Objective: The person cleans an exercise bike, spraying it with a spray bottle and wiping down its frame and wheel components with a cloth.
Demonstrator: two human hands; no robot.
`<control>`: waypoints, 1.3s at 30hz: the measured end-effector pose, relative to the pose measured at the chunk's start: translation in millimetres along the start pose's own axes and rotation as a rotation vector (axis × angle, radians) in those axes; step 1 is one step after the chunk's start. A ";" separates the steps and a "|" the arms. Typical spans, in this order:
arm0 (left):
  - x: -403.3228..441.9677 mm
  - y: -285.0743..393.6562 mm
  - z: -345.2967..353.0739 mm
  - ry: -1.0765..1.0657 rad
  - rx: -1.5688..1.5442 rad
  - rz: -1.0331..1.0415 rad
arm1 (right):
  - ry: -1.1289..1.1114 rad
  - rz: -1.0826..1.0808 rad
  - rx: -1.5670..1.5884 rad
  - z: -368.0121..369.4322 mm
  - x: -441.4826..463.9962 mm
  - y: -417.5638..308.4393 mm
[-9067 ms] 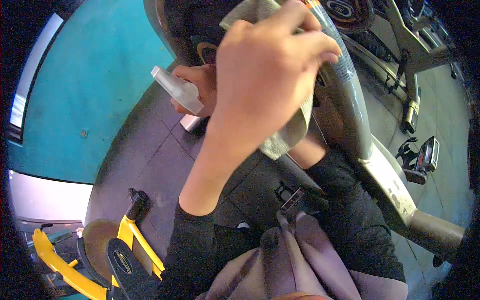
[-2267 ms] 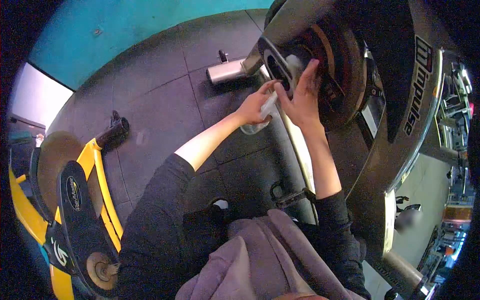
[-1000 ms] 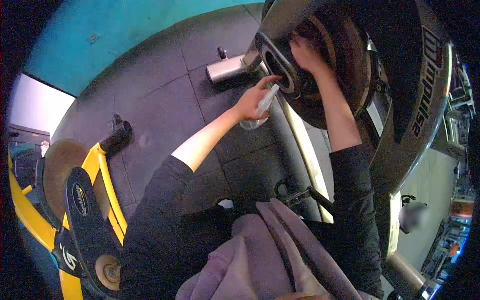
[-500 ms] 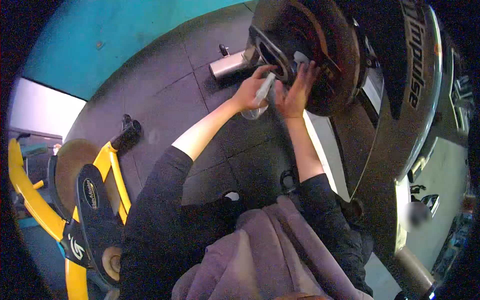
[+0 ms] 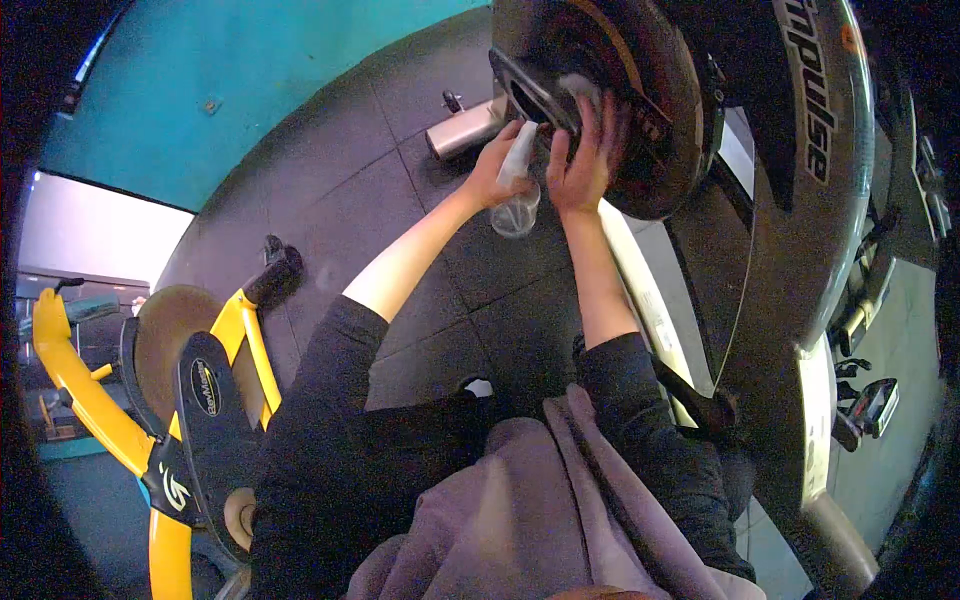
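My left hand (image 5: 492, 172) is wrapped round a clear plastic bottle (image 5: 514, 217) with a whitish upper part; its rounded clear end points down towards me. To its right, my right hand (image 5: 582, 172) reaches up along the dark flywheel (image 5: 645, 165) of an exercise bike, fingers stretched. A small white cloth (image 5: 578, 88) shows at those fingertips, against the wheel; the palm side is hidden. Just above the bottle and between my hands is the bike's black crank-like loop (image 5: 530, 88).
The bike's grey frame (image 5: 815, 110), lettered "impulse", rises at the right. A yellow-framed exercise bike (image 5: 85, 385) stands at the left. A metal cylinder foot (image 5: 465, 130) lies on the dark tiled floor (image 5: 340, 200). A teal surface (image 5: 270, 80) is beyond.
The bottle has turned more upright, its clear end swinging slightly right. My right hand and the white cloth have shifted a little up and left in view. The view itself has tilted slightly.
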State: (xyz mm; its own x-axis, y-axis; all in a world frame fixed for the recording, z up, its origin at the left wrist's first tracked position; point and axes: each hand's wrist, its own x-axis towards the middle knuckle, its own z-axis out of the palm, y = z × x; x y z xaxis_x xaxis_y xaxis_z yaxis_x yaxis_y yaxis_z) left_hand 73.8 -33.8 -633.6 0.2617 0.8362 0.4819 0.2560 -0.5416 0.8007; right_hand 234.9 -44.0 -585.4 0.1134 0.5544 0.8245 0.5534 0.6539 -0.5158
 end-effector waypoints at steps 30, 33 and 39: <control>11.4 4.1 -3.3 -0.074 0.190 0.124 | 0.345 0.473 0.168 19.6 16.9 -29.5; 3.2 3.3 6.0 -0.008 0.006 -0.011 | 0.236 0.308 0.021 17.9 37.6 -33.0; 6.6 2.2 -0.1 -0.024 -0.014 -0.001 | 0.126 0.404 0.086 3.4 53.2 -26.0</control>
State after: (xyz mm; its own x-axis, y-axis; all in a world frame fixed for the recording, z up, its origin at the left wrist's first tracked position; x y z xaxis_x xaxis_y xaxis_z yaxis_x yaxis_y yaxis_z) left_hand 76.1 -29.5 -628.6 0.2836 0.8342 0.4730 0.2428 -0.5396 0.8061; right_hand 223.7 -29.8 -528.9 0.4101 0.7110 0.5713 0.3738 0.4403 -0.8163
